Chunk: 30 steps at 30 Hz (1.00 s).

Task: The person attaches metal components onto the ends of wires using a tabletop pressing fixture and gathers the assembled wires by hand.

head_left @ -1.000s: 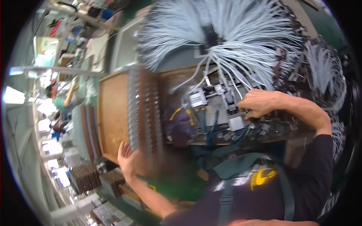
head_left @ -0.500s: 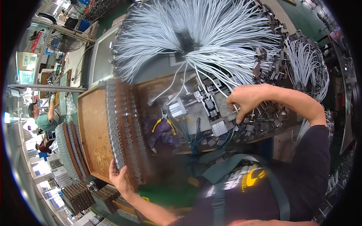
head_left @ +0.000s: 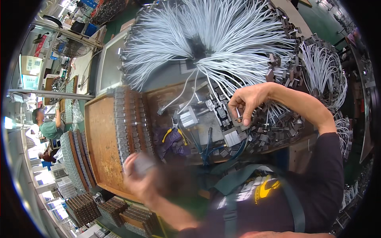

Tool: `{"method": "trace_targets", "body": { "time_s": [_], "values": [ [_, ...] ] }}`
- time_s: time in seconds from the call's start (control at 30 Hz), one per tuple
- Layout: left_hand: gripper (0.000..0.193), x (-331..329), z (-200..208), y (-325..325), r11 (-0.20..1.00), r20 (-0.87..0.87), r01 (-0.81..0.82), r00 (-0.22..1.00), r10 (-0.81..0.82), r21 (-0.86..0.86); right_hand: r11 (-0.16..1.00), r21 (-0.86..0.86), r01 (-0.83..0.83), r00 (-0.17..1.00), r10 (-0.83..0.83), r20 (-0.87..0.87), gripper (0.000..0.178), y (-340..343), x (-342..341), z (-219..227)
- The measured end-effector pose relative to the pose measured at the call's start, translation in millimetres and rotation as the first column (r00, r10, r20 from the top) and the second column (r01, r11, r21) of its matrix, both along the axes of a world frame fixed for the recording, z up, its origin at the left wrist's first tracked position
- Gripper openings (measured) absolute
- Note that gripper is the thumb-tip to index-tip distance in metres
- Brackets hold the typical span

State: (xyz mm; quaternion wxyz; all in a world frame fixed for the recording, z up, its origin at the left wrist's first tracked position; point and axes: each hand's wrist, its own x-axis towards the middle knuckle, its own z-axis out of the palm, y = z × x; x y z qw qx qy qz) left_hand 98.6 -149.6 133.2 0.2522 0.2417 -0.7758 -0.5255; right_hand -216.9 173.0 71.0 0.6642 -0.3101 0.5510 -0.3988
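We see the right hand (head_left: 248,104) at about two o'clock, wrist bent, fingers curled down and pinched together on a small connector (head_left: 239,118) above the fixture (head_left: 206,115). The left hand (head_left: 139,179), at seven o'clock, is blurred; it is closed around a grey block (head_left: 141,163) beside the tray (head_left: 101,139).

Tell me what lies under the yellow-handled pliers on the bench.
The yellow-handled pliers rest on a crumpled purple cloth, which sits on the wooden bench. Whatever lies beneath the cloth is covered. The left hand is blurred nearby.
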Motion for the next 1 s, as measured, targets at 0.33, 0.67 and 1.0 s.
{"method": "trace_targets", "body": {
  "time_s": [0.33,0.67,1.0],
  "values": [
    [0.056,-184,-121,135,0.685,-0.051,0.632,0.747,-0.663,0.361,0.973,-0.161,0.169,0.982,-0.18,-0.058,0.043,10,-7,12],
    [0.05,-149,-55,93,0.83,0.38,0.528,0.816,-0.436,-0.181,0.948,-0.318,0.026,0.548,-0.279,-0.788,0.044,-13,37,9],
    [0.07,-115,-101,105,0.619,0.097,0.478,0.738,-0.668,0.624,0.958,-0.28,0.062,0.831,-0.205,-0.517,0.04,-21,45,-1]
  ]
}}
